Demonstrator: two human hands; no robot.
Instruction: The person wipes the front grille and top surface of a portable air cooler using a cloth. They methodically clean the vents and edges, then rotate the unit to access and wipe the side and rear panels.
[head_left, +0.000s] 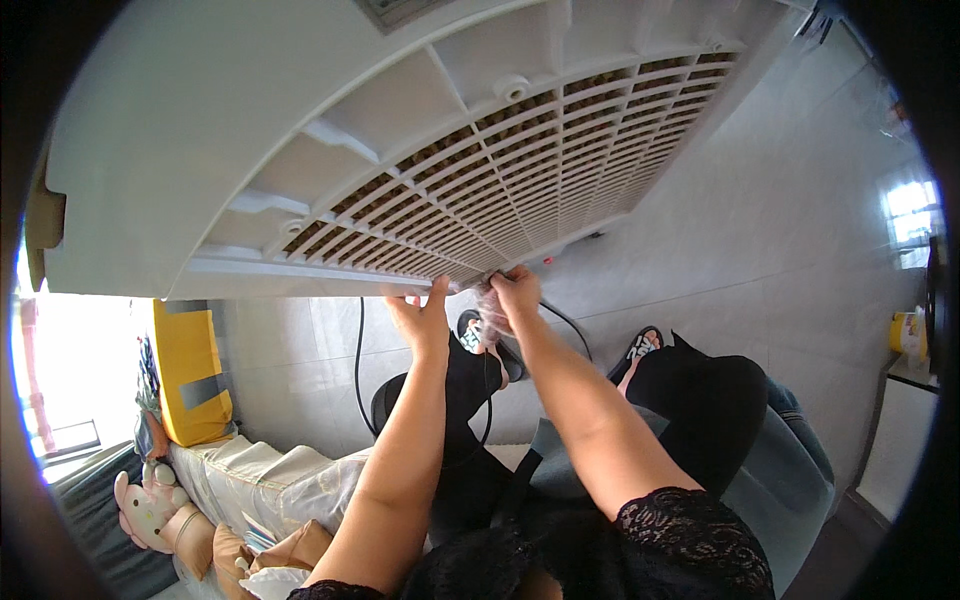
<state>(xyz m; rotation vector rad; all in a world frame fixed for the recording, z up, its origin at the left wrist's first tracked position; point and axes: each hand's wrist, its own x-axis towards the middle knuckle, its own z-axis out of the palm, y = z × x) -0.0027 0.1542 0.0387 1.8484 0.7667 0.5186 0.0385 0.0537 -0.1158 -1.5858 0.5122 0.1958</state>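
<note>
Your left hand (422,318) and right hand (516,291) meet side by side under the grille panel (300,130); the cable (359,350) hangs left of them.

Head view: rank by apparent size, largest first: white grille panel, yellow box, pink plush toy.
1. white grille panel, though it sits nearest the camera
2. yellow box
3. pink plush toy

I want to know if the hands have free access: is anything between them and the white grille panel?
Nothing visible is. The left hand and the right hand both already touch the lower edge of the white grille panel; the right hand also pinches a small clear plastic piece there.
</note>
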